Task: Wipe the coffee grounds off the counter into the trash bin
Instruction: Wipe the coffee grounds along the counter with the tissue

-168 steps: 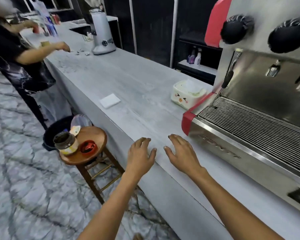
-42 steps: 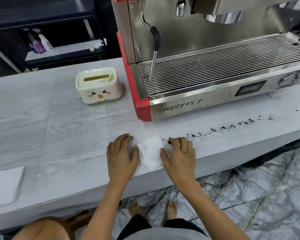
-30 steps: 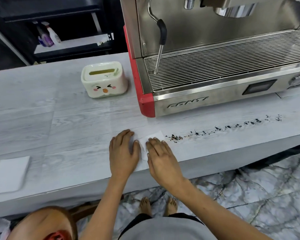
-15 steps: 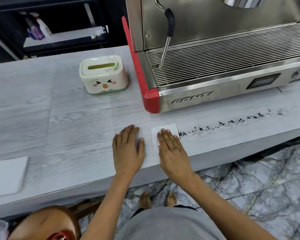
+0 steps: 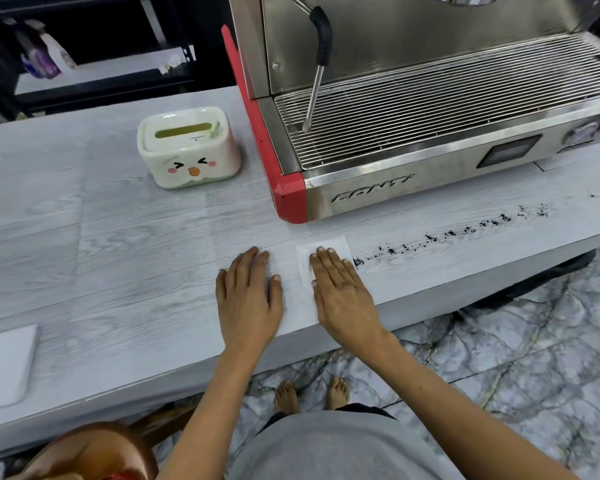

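Head view shows both hands flat on the pale grey wood-grain counter [image 5: 118,258], near its front edge. The right hand [image 5: 342,292] lies palm down with straight fingers pressing on a small white square wipe [image 5: 333,244], whose far edge shows beyond the fingertips; it clasps nothing. The left hand [image 5: 248,296] rests just beside it, also flat with fingers straight, touching only bare counter and apart from the wipe. A thin dark trail of coffee grounds [image 5: 447,235] begins right at the wipe's outer edge and runs away to the right of the right hand, in front of the steel and red espresso machine [image 5: 395,188]. By my judgement the wiping has barely begun: the whole trail looks untouched, and no trash bin can be made out, so gathering the grounds and carrying them off the edge is all still to do. Beyond the left hand sits a cream tissue box with a cartoon chick face [image 5: 187,147]; far to its left lies a flat white pad [image 5: 4,365]. Compared with half a second earlier, the hands and wipe sit much as they did, the wipe's edge now meeting the first grains; a second ago the right hand was angled across the wipe.
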Demonstrator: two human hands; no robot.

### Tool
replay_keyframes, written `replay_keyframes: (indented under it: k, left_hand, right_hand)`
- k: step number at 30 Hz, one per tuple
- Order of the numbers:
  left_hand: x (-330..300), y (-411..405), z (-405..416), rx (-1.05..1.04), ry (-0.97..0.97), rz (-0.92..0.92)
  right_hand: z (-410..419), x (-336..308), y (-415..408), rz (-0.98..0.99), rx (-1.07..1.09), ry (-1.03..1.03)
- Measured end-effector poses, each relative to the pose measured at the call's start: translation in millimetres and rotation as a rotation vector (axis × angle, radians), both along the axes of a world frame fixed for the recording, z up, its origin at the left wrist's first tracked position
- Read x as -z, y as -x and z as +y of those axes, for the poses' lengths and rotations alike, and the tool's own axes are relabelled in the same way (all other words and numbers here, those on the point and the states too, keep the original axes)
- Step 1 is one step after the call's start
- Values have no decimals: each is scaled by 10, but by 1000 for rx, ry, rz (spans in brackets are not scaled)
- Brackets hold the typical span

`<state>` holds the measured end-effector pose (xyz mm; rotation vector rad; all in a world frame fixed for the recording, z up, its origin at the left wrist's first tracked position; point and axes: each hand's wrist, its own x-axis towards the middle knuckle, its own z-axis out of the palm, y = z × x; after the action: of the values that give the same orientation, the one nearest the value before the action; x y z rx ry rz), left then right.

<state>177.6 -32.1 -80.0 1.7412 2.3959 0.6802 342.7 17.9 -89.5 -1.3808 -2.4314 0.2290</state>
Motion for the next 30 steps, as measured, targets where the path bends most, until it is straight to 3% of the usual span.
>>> replay_keyframes:
  k: [30]
  left_hand:
    - [-14, -289, 76, 61, 41, 44]
  right_hand:
    - [83, -18, -408, -37, 45, -7]
